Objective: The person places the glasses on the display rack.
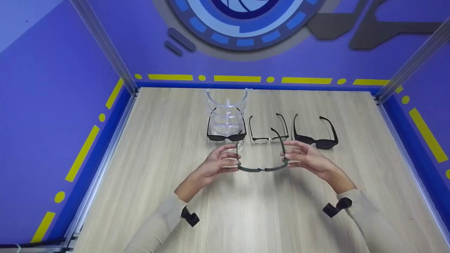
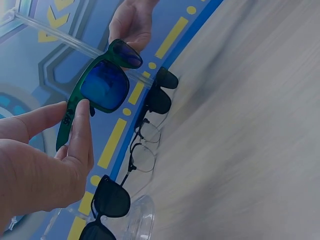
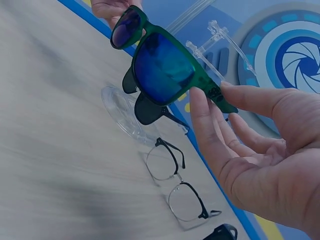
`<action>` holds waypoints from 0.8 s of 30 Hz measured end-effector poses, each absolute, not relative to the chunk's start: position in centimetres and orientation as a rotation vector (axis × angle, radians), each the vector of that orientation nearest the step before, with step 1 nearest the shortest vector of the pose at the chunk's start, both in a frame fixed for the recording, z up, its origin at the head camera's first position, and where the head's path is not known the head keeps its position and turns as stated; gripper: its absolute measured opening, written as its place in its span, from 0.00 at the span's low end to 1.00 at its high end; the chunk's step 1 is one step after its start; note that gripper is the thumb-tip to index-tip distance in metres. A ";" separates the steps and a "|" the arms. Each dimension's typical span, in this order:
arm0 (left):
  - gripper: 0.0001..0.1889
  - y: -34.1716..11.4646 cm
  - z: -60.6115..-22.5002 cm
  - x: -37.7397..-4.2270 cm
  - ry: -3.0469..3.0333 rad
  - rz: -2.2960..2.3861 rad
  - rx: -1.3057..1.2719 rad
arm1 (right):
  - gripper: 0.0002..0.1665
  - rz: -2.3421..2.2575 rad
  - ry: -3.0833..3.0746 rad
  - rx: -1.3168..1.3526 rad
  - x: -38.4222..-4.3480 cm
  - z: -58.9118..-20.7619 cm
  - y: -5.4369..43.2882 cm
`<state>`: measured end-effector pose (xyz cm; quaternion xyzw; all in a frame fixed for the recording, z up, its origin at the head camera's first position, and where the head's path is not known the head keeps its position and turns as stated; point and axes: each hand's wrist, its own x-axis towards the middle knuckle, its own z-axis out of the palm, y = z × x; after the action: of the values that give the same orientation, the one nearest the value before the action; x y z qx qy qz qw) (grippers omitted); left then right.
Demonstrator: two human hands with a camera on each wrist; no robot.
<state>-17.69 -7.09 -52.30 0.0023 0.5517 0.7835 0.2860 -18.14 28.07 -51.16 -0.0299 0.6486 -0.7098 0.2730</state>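
Green-framed sunglasses (image 1: 262, 170) with blue mirrored lenses are held up between both hands, arms unfolded and pointing away from the person. My left hand (image 1: 218, 162) pinches the left temple close to its hinge. At the opposite side, my right hand (image 1: 306, 158) grips the other temple between thumb and fingers. In the right wrist view the green frame (image 3: 165, 65) shows large, lenses facing the camera. Just beyond the hands is a clear display stand (image 1: 228, 114) of stacked curved arms, with black sunglasses (image 1: 226, 137) on its lower part.
Clear-lensed eyeglasses (image 1: 270, 140) with dark upper rims lie right of the stand. Farther right lie thick black sunglasses (image 1: 316, 141), arms spread. The wooden table (image 1: 147, 147) is bordered by blue walls (image 1: 52, 105) and metal corner posts.
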 end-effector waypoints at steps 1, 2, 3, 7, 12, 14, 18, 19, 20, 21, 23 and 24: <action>0.33 -7.3 -52.3 -17.8 1.478 2.101 0.007 | 0.30 -1.917 1.738 -0.073 -18.3 -51.2 27.9; 0.33 -7.4 -52.2 -17.9 1.480 2.105 0.002 | 0.29 -1.924 1.732 -0.065 -18.5 -51.2 27.6; 0.34 -7.6 -52.1 -17.9 1.480 2.109 -0.010 | 0.28 -1.931 1.724 -0.057 -18.7 -51.2 27.4; 0.34 -8.2 -51.8 -18.3 1.487 2.122 -0.022 | 0.27 -1.944 1.702 -0.054 -19.4 -51.3 26.6; 0.33 -9.1 -51.5 -18.8 1.505 2.141 -0.028 | 0.30 -1.974 1.667 -0.067 -20.2 -51.2 25.6; 0.33 -9.5 -51.4 -18.9 1.517 2.146 -0.032 | 0.31 -1.993 1.642 -0.057 -20.5 -51.1 25.2; 0.33 -10.2 -51.5 -19.1 1.533 2.148 -0.038 | 0.31 -2.013 1.615 -0.043 -20.9 -51.0 24.2; 0.33 -10.4 -51.5 -19.2 1.535 2.151 -0.041 | 0.31 -2.014 1.613 -0.043 -21.0 -50.9 24.0; 0.33 -10.6 -51.6 -19.2 1.535 2.153 -0.043 | 0.31 -2.014 1.614 -0.039 -21.1 -50.9 23.7; 0.33 -10.8 -51.6 -19.3 1.534 2.156 -0.041 | 0.32 -2.015 1.612 -0.038 -21.2 -50.9 23.5; 0.33 -11.1 -51.6 -19.5 1.537 2.161 -0.038 | 0.33 -2.018 1.608 -0.038 -21.4 -50.8 23.1; 0.33 -11.3 -51.5 -19.6 1.538 2.162 -0.036 | 0.33 -2.018 1.606 -0.044 -21.5 -50.7 23.0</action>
<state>-19.59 -11.28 -51.54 -0.0131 0.5624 0.7907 0.2416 -21.46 22.97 -50.75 -0.0165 0.5982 -0.7517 0.2773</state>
